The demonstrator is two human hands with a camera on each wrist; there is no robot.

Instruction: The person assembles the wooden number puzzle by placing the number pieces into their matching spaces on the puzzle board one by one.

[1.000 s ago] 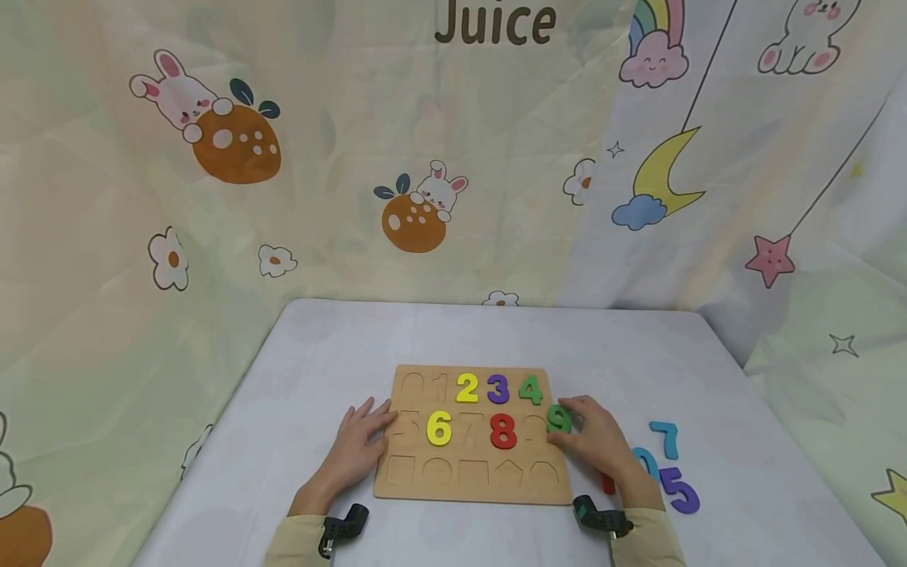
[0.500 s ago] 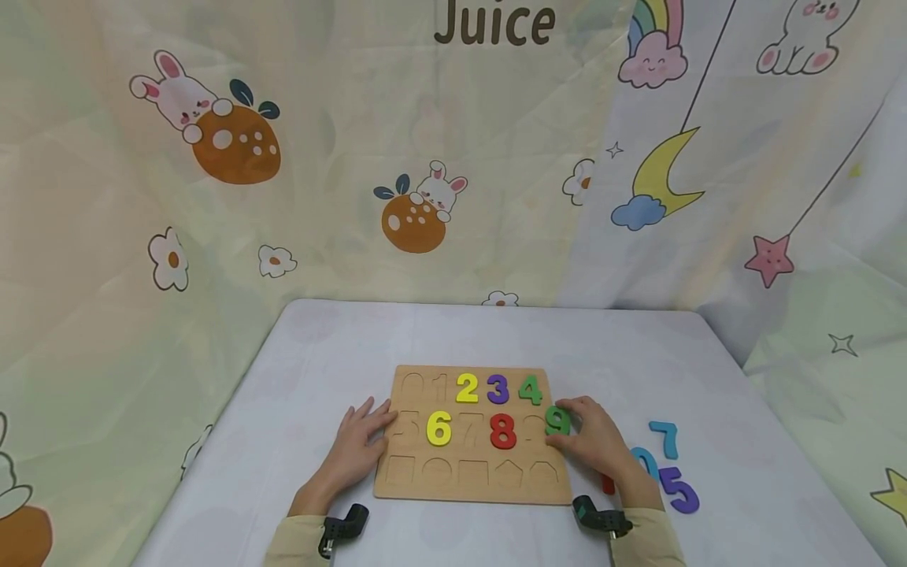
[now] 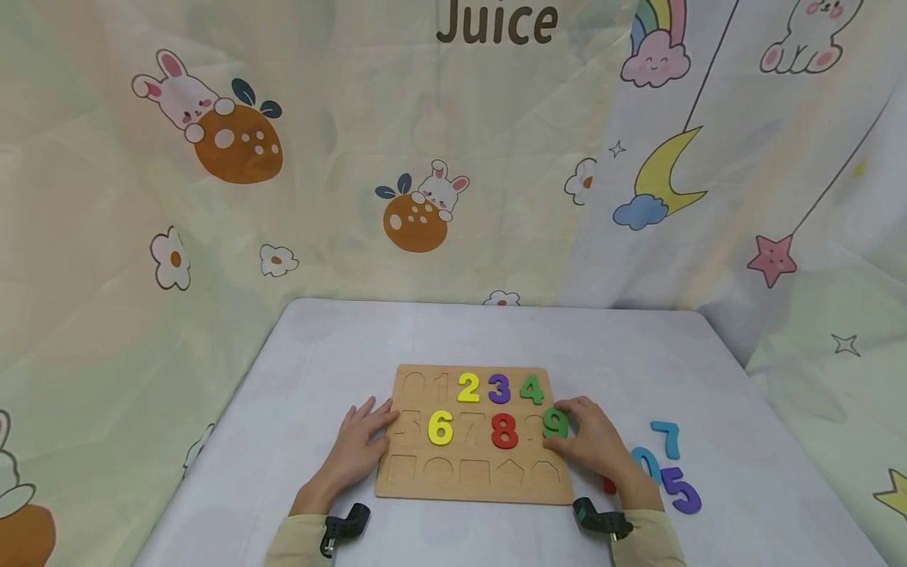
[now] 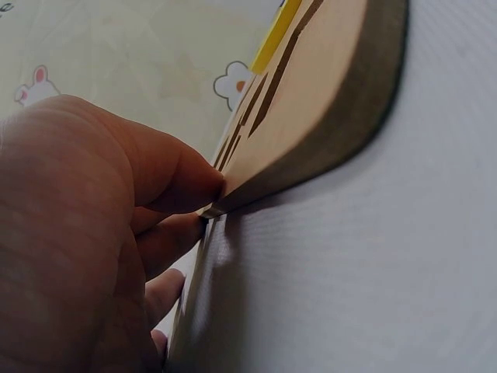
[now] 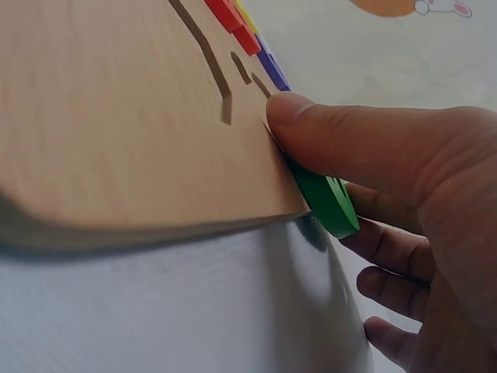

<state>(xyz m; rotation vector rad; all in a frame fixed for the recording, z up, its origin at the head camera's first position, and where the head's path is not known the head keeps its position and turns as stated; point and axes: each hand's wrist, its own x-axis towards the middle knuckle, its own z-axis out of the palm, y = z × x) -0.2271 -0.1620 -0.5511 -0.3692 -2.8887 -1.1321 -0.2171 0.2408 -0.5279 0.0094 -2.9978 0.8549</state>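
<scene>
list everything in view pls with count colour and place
table: one, white, foreground
backdrop: one, pale with cartoon prints, behind table
board: one, tan, on table
number 2: one, yellow, top row on board
number 3: one, purple, same row
number 4: one, green, same row
number 6: one, yellow, middle row
number 8: one, red, middle row
number 9: one, green, board's right edge
number 7: one, blue, right of board
number 5: one, purple, nearer than the 7
curved piece: one, blue, beside the 5, partly hidden
half-hidden piece: one, red, just right of board
wrist cameras: two, black, one per wrist
sleeves: two, beige, bottom of view
left hand: one, bare, at board's left edge
right hand: one, bare, pinching the 9
</scene>
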